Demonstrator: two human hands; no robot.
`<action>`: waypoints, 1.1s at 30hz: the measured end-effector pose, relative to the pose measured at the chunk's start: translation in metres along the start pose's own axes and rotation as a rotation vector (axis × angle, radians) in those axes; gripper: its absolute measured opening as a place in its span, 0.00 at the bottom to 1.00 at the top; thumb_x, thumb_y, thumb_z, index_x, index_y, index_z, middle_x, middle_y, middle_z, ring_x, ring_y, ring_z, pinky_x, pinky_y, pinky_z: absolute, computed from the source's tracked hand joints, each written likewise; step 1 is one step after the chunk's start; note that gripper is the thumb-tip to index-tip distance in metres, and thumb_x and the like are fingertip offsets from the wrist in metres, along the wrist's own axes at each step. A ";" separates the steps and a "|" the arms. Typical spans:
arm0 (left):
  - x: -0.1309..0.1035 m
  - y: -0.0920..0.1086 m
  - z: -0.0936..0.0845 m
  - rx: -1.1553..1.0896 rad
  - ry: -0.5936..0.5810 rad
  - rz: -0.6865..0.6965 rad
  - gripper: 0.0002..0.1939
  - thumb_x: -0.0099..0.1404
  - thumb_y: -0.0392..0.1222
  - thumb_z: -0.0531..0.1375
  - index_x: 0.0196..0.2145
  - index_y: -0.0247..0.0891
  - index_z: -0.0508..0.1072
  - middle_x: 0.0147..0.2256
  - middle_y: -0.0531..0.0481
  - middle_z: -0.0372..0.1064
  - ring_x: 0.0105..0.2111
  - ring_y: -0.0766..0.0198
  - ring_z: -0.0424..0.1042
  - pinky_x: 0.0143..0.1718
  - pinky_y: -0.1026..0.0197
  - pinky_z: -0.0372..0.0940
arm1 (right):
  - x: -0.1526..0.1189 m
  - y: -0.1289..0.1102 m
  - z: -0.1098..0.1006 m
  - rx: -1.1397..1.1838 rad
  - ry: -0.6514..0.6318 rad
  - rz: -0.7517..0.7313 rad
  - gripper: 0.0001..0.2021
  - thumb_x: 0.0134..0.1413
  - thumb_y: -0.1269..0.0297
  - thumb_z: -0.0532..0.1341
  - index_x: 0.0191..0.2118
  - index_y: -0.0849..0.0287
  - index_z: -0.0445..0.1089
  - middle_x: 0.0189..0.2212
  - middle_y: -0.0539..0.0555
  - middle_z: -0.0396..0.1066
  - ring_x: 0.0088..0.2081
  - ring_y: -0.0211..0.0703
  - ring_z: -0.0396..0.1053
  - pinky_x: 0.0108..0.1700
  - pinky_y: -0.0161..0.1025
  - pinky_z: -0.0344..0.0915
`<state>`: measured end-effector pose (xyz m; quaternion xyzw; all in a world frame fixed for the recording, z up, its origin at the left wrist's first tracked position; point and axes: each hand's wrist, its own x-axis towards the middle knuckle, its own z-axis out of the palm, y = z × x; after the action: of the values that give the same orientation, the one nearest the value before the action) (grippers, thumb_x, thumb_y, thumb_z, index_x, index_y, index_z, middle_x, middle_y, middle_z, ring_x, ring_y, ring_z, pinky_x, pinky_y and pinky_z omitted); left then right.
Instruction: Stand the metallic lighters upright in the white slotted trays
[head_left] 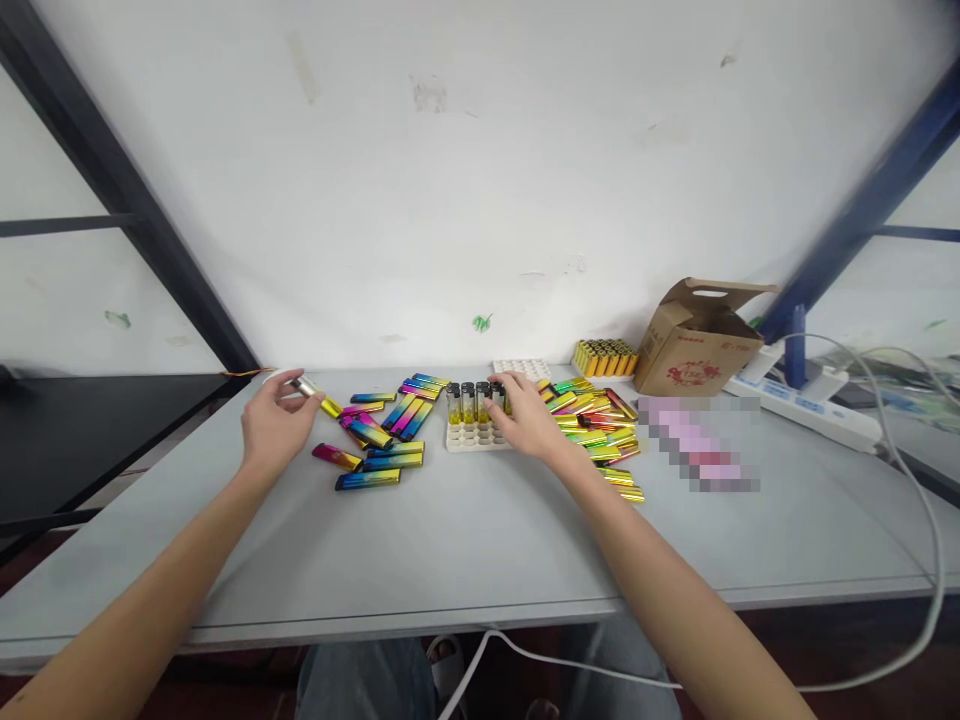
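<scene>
Over the left pile, my left hand (276, 422) pinches a lighter (328, 405) with a silver end and a yellow end between thumb and fingers. Below and right of it lie several shiny lighters (386, 458) in blue, pink and yellow. A white tray with round holes (463, 440) stands in the middle of the table, with upright black-topped lighters (468, 402) in its back rows. My right hand (529, 418) is at the tray's right side, thumb and fingers closed around a black-topped lighter (497, 393), which they partly hide.
Right of the tray lies a pile of gold, green and red lighters (600, 425). Behind stand another white tray (521, 368) and a block of yellow lighters (604, 358). A cardboard box (694, 345), a blurred pink item (694, 440) and a power strip (810, 405) with cables are at right.
</scene>
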<state>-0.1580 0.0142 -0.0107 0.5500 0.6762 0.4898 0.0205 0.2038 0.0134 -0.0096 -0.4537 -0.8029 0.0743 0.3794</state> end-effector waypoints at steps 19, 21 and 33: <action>-0.090 0.142 0.085 -0.420 0.197 0.982 0.15 0.65 0.36 0.62 0.49 0.42 0.73 0.44 0.45 0.69 0.43 0.60 0.72 0.42 0.56 0.72 | -0.002 -0.023 0.004 0.016 0.244 -0.361 0.16 0.49 0.66 0.60 0.46 0.56 0.68 0.44 0.56 0.73 0.53 0.54 0.65 0.58 0.54 0.61; -0.092 0.141 0.085 -0.419 0.182 1.031 0.18 0.64 0.35 0.62 0.51 0.44 0.72 0.45 0.45 0.68 0.45 0.58 0.71 0.43 0.54 0.71 | -0.002 -0.022 0.009 0.040 0.238 -0.383 0.14 0.49 0.69 0.60 0.44 0.56 0.69 0.43 0.56 0.73 0.51 0.52 0.66 0.56 0.52 0.63; -0.093 0.134 0.085 -0.334 0.163 0.911 0.16 0.67 0.37 0.58 0.52 0.42 0.71 0.47 0.43 0.67 0.46 0.57 0.69 0.47 0.53 0.68 | -0.012 -0.031 0.015 0.229 0.108 -0.071 0.09 0.54 0.62 0.58 0.41 0.58 0.64 0.32 0.55 0.71 0.32 0.46 0.68 0.36 0.42 0.64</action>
<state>0.0235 -0.0138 -0.0108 0.7388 0.2784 0.5922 -0.1609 0.1765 -0.0106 -0.0122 -0.3823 -0.7831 0.1273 0.4738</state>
